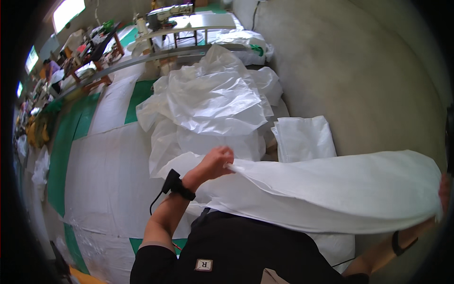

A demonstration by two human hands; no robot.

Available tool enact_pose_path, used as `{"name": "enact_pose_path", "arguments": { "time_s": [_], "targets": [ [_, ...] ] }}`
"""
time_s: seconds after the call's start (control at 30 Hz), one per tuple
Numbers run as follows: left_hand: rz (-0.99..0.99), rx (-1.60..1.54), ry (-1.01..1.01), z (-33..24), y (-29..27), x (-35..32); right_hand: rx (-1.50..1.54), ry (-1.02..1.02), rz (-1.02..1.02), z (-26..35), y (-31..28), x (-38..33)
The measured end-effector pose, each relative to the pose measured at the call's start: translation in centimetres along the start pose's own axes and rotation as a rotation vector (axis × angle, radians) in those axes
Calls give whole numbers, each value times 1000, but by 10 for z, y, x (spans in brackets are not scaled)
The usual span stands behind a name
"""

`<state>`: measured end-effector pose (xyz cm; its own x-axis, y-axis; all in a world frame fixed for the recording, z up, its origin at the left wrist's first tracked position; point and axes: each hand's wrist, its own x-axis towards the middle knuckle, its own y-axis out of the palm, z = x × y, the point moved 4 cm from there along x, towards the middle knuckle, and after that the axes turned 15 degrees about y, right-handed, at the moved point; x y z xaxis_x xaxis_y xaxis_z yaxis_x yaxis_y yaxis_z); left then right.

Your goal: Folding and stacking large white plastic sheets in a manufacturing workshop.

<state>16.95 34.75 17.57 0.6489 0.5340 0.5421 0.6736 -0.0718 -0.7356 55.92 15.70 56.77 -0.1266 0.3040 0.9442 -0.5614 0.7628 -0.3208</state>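
a grey wall (359, 85) rises on the right, and a white table (215, 21) stands at the back. the hands are well apart: the left hand (218, 160) is closed on one end of a white sheet (340, 189), stretched across the person's front; the right hand (444, 194) is at its other end, its grip too dim to tell. beyond the sheet lie crumpled translucent plastic (213, 99) and a folded white stack (305, 137).
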Motion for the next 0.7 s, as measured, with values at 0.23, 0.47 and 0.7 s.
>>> {"name": "enact_pose_path", "arguments": {
  "time_s": [0.23,0.47,0.7],
  "targets": [
    [298,-719,-477,-65,100,-94,-146,746,148,-137,-31,-52],
    [431,-678,-458,-63,63,-98,-31,899,73,-170,58,-31],
    [150,-238,-385,-74,77,-93,-93,876,65,-160,117,-3]
  ]
}}
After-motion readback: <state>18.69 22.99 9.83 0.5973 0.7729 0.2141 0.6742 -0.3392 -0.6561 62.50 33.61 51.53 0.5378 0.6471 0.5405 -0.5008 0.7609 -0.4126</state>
